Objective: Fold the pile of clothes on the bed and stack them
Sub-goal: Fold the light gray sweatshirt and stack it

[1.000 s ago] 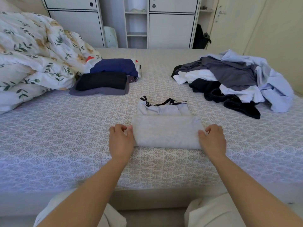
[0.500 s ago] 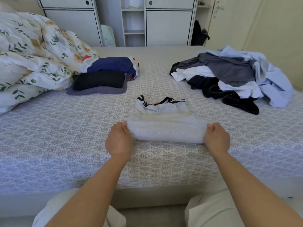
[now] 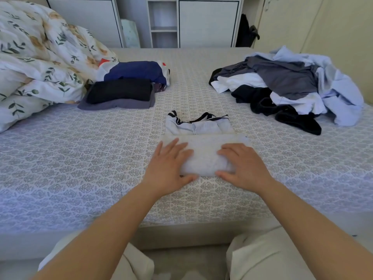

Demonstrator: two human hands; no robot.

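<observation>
A light grey garment (image 3: 203, 152) with a black-and-white striped collar lies partly folded on the bed (image 3: 80, 158) in front of me. My left hand (image 3: 171, 164) lies flat on its left half, fingers straight. My right hand (image 3: 242, 166) presses its right half, fingers spread. A pile of unfolded clothes (image 3: 290, 85) in grey, white, black and pale blue sits at the right. A stack of folded clothes (image 3: 121, 93), black on grey, lies at the left with a folded navy garment (image 3: 139, 71) behind it.
A floral duvet (image 3: 40, 63) is bunched up at the far left of the bed. White cupboards (image 3: 207, 23) with an open shelf stand behind the bed. A black bag (image 3: 246, 31) hangs by the wall at the back right.
Both hands gripped the garment's two ends and lifted the near fold. Now they lie flat on top of it, closer together, pressing it down.
</observation>
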